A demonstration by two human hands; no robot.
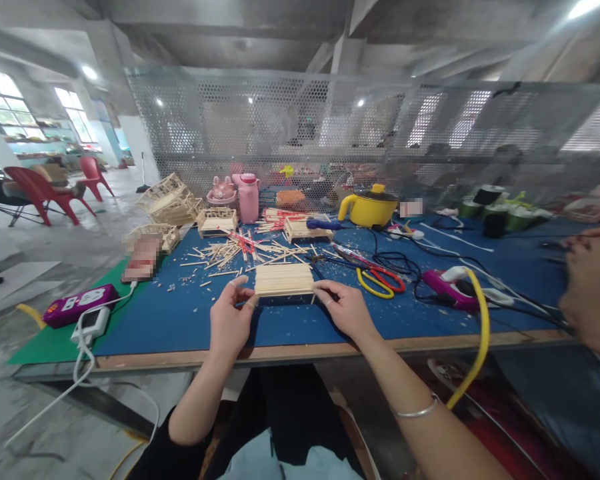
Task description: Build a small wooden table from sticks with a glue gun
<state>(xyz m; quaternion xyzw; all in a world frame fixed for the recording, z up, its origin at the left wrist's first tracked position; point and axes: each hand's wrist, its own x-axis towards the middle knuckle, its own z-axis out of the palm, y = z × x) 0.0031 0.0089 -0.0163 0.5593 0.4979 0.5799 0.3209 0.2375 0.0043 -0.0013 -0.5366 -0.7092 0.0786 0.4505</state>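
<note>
A flat panel of pale wooden sticks [284, 279] is held just above the blue table mat [180, 320] near the front edge. My left hand [230, 320] pinches the panel's left end with thumb and fingers. At the right end, my right hand [347, 308] grips it the same way; a silver bangle sits on that wrist. Loose sticks [230, 255] lie scattered behind the panel.
Scissors with yellow and red handles [380, 278], a purple glue gun [453, 288] with a yellow hose, black cables, a yellow pot [369, 205], a pink jug [249, 197], small stick crates [217, 220], a purple power strip [80, 305]. Another person sits at the right edge [593, 293].
</note>
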